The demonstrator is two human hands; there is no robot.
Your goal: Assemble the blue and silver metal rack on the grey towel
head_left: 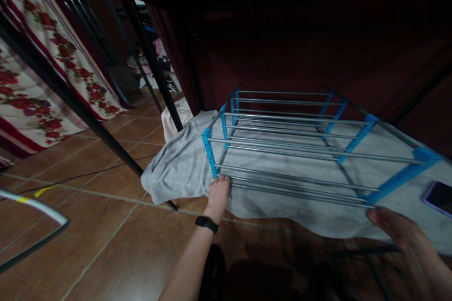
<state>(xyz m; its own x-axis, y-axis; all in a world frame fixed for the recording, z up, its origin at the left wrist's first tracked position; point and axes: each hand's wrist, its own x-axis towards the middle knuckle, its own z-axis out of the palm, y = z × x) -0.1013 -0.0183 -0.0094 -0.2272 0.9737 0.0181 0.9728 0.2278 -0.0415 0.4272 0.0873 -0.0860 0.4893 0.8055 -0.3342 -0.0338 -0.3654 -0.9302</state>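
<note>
A rack of thin metal tubes (296, 181) with blue plastic connectors (363, 138) rests on a grey blanket (180, 169). My left hand (219, 194), with a black band on its wrist, is closed around the rack's near lower left corner, just below a blue connector. At the near lower right corner is my right hand (397, 228), somewhat blurred, its fingers together against the tube end. Part of its grip is hidden from view.
A phone (438, 197) lies on the blanket at the right. Dark metal posts (153, 66) stand at the left, near a floral curtain (52, 70). A bent pale tube (38, 203) juts in over the tiled floor (116, 211), where a cable runs.
</note>
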